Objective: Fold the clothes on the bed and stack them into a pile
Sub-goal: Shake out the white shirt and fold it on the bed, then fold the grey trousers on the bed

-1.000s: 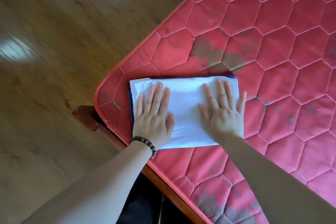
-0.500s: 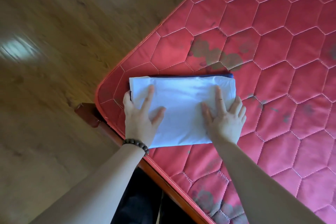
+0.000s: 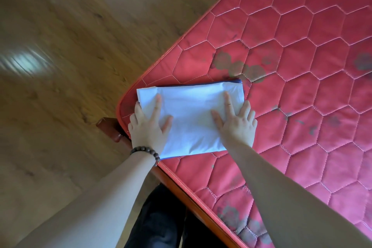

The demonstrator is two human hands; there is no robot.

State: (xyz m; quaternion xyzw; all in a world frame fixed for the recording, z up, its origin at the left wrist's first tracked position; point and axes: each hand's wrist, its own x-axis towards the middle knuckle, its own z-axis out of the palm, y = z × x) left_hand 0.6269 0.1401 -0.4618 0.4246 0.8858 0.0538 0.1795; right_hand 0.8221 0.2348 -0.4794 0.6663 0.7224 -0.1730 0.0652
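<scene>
A folded white garment (image 3: pixel 191 112) lies at the near corner of the red quilted mattress (image 3: pixel 302 66), on top of a dark blue garment whose edge (image 3: pixel 221 83) shows along the far side. My left hand (image 3: pixel 148 127), with a bead bracelet at the wrist, rests on the white garment's left end, its outer fingers over the edge. My right hand (image 3: pixel 236 122) rests on the right end, index finger straight on the cloth and the other fingers over the right edge.
The mattress corner overhangs a wooden bed frame (image 3: pixel 109 129). Wooden floor (image 3: pixel 60 66) spreads to the left and beyond. Dark stains mark the mattress behind the pile (image 3: pixel 239 66). My dark trousers (image 3: pixel 161 217) show below the frame.
Both hands slid outward from lying flat on top of the white garment to its left and right ends, fingers now wrapping the edges. The pile has stayed in place.
</scene>
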